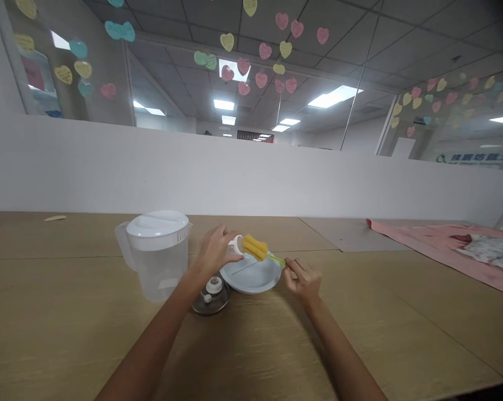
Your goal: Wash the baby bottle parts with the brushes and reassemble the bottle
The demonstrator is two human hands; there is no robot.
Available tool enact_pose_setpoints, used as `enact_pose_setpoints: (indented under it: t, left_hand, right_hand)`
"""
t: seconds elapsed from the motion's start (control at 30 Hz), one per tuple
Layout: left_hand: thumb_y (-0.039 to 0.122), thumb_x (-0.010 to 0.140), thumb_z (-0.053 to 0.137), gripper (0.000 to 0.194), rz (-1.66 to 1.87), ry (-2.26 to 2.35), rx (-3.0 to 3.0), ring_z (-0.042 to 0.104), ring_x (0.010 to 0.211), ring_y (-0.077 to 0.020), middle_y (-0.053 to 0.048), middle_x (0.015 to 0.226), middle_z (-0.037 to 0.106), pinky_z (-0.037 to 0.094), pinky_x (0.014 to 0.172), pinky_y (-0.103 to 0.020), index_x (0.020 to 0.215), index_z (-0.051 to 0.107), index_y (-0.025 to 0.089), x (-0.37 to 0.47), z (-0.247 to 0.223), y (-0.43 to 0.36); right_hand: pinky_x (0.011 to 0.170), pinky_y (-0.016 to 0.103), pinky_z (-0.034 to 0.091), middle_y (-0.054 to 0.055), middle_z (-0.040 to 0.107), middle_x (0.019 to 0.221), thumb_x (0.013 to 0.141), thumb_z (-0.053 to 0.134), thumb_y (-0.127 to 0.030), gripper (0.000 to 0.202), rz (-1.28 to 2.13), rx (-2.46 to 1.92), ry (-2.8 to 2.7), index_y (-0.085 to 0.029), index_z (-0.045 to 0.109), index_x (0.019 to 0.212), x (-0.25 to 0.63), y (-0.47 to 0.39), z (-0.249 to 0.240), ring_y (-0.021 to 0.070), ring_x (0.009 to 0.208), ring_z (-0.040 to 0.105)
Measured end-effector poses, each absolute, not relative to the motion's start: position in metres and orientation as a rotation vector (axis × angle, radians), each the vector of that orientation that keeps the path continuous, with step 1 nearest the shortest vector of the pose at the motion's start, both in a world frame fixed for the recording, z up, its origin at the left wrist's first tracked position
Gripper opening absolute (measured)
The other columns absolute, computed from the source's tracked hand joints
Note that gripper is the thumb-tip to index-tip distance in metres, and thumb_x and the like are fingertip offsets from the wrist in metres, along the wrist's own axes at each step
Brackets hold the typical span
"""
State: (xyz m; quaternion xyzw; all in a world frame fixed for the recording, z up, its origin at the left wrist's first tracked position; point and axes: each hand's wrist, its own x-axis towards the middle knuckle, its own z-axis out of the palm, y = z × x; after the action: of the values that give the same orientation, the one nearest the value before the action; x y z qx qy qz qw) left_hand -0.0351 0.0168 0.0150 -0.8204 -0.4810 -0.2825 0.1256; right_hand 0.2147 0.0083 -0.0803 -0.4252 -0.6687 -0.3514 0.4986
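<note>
Above a white bowl [253, 285], my left hand [213, 252] grips a small clear bottle [235, 245] tilted on its side, much of it hidden by the fingers. My right hand [305, 280] pinches the thin green handle of a yellow sponge brush [255, 247]. The sponge head is at the mouth end of the bottle; I cannot tell whether its tip is inside. Below my left wrist lies a dark metal dish [211, 308], holding a white ring [214, 285] and a small white piece [207, 298]. A thin straight object lies across the bowl.
A translucent lidded pitcher [163, 267] stands left of the metal dish, its handle pointing left. On the right a pink cloth [430, 239] lies with a patterned grey cloth [491, 253] on it. Behind the table [109, 345] runs a white wall [251, 178] with glass above.
</note>
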Motion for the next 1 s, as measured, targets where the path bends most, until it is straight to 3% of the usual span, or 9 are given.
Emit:
enact_pose_setpoints:
  t: [0.27, 0.43, 0.57, 0.67, 0.73, 0.83, 0.93, 1.0]
  left_hand:
    - [0.027, 0.068, 0.072, 0.032, -0.429, -1.181, -2.350, 0.050, 0.083, -0.0218, -0.006, 0.090, 0.053, 0.035, 0.071, -0.031, 0.097, 0.062, 0.020, -0.014, 0.011, 0.007]
    - [0.027, 0.067, 0.072, 0.032, -0.367, -1.124, -2.398, 0.052, 0.080, -0.0210, -0.006, 0.089, 0.055, 0.035, 0.070, -0.031, 0.097, 0.061, 0.021, 0.001, 0.004, 0.008]
    - [0.020, 0.068, 0.071, 0.034, -0.412, -1.213, -2.302, 0.053, 0.085, -0.0229, -0.008, 0.092, 0.056, 0.035, 0.074, -0.033, 0.101, 0.062, 0.021, -0.005, 0.010, 0.012]
    - [0.015, 0.066, 0.072, 0.037, -0.431, -1.292, -2.242, 0.054, 0.089, -0.0257, -0.009, 0.089, 0.058, 0.036, 0.077, -0.034, 0.102, 0.063, 0.020, -0.013, 0.009, 0.018]
    - [0.020, 0.064, 0.074, 0.039, -0.538, -1.383, -2.280, 0.055, 0.090, -0.0262, -0.009, 0.090, 0.058, 0.038, 0.078, -0.035, 0.101, 0.064, 0.020, -0.018, 0.005, 0.024]
    - [0.038, 0.060, 0.076, 0.047, -1.000, -1.608, -2.384, 0.057, 0.088, -0.0234, -0.007, 0.095, 0.060, 0.043, 0.076, -0.031, 0.103, 0.065, 0.021, -0.025, 0.004, 0.031]
    - [0.047, 0.056, 0.074, 0.058, -1.529, -1.770, -2.493, 0.060, 0.083, -0.0214, -0.005, 0.094, 0.064, 0.046, 0.070, -0.029, 0.106, 0.064, 0.019, -0.026, 0.012, 0.027]
    - [0.047, 0.058, 0.073, 0.057, -1.675, -1.772, -2.685, 0.061, 0.081, -0.0212, -0.005, 0.094, 0.066, 0.048, 0.069, -0.030, 0.106, 0.063, 0.019, -0.021, 0.018, 0.018]
  right_hand:
    - [0.051, 0.024, 0.028, 0.000, 0.055, 0.054, 0.075, 0.047, -0.014, 0.019, -0.934, -0.902, -1.744, -0.016, 0.066, 0.076, 0.202, 0.003, -0.083, 0.0095, 0.051, 0.046]
    - [0.052, 0.024, 0.029, 0.001, 0.057, 0.057, 0.075, 0.046, -0.015, 0.020, -0.861, -0.884, -1.775, -0.015, 0.065, 0.080, 0.195, 0.006, -0.089, 0.0108, 0.053, 0.047]
    - [0.053, 0.023, 0.028, 0.001, 0.057, 0.056, 0.075, 0.044, -0.017, 0.021, -0.799, -1.092, -1.741, -0.016, 0.064, 0.069, 0.214, 0.017, -0.091, 0.0103, 0.052, 0.047]
    - [0.052, 0.023, 0.026, 0.003, 0.058, 0.058, 0.076, 0.042, -0.020, 0.025, -0.659, -1.478, -1.666, -0.016, 0.062, 0.062, 0.235, 0.026, -0.090, 0.0106, 0.054, 0.048]
    - [0.052, 0.023, 0.024, 0.006, 0.063, 0.065, 0.081, 0.039, -0.023, 0.030, -0.473, -1.836, -1.514, -0.015, 0.064, 0.067, 0.245, 0.032, -0.089, 0.0119, 0.057, 0.051]
    - [0.053, 0.024, 0.027, 0.011, 0.067, 0.082, 0.087, 0.031, -0.026, 0.038, -0.183, -2.206, -1.399, -0.014, 0.066, 0.082, 0.252, 0.039, -0.089, 0.0157, 0.067, 0.057]
    - [0.055, 0.024, 0.031, 0.015, 0.067, 0.089, 0.088, 0.031, -0.026, 0.038, -0.061, -2.267, -1.502, -0.011, 0.066, 0.088, 0.249, 0.043, -0.095, 0.0185, 0.074, 0.061]
    - [0.057, 0.024, 0.034, 0.016, 0.068, 0.088, 0.087, 0.034, -0.024, 0.035, -0.021, -2.246, -1.597, -0.011, 0.067, 0.087, 0.243, 0.043, -0.101, 0.0193, 0.076, 0.062]
